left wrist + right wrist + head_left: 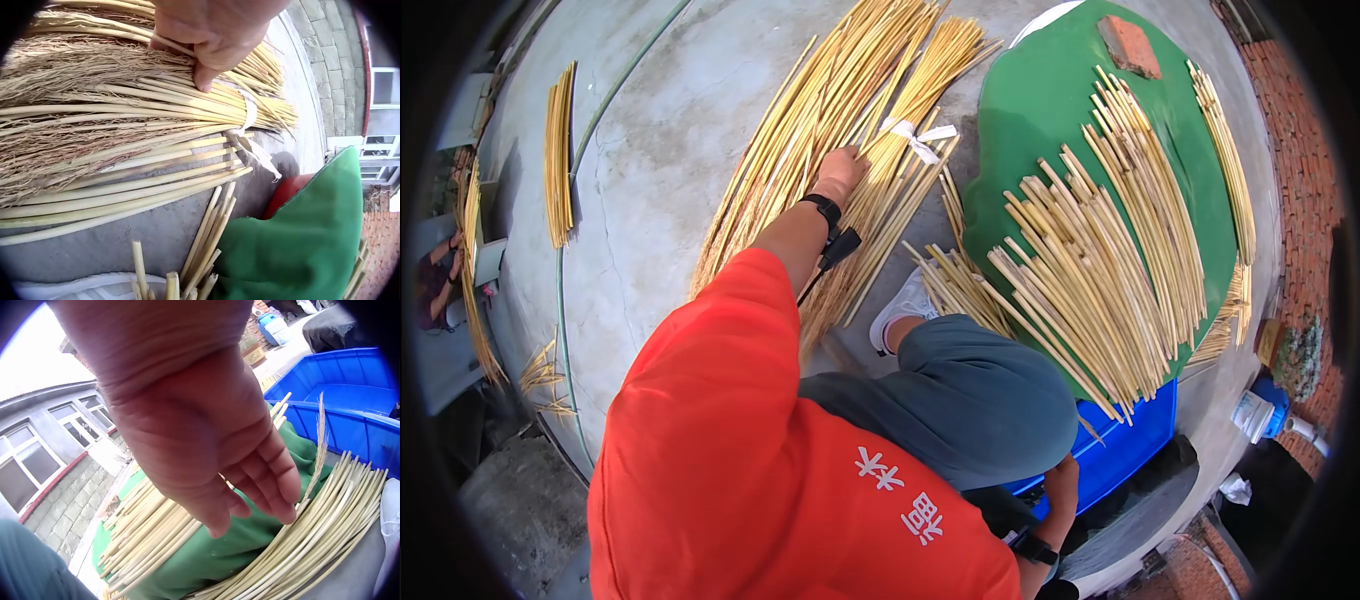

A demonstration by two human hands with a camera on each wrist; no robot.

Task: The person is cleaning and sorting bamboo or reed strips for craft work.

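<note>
My left hand point(840, 172) reaches onto long thin stalks point(800, 130) spread on the concrete. In the left wrist view, the left hand point(219, 28) pinches a pale stalk at its thumb and fingers, over brushy tops point(81, 69). A white tie point(249, 109) wraps the bundle point(212, 106) beside it. My right hand point(1060, 488) hangs by the bent knee, near a blue crate point(1135, 440). Seen from the right wrist, the right hand point(206, 431) has loosely hanging fingers and nothing visible in them; a plumed stalk point(320, 434) stands just beyond its fingertips.
Thick cut stalks point(1090, 280) lie in rows on a green cloth point(1020, 110), with a brick point(1130, 47) at its far end. Toward the left are a hose point(560, 300) and a narrow bundle point(560, 155). My shoe point(908, 305) stands beside shorter stalks point(970, 290).
</note>
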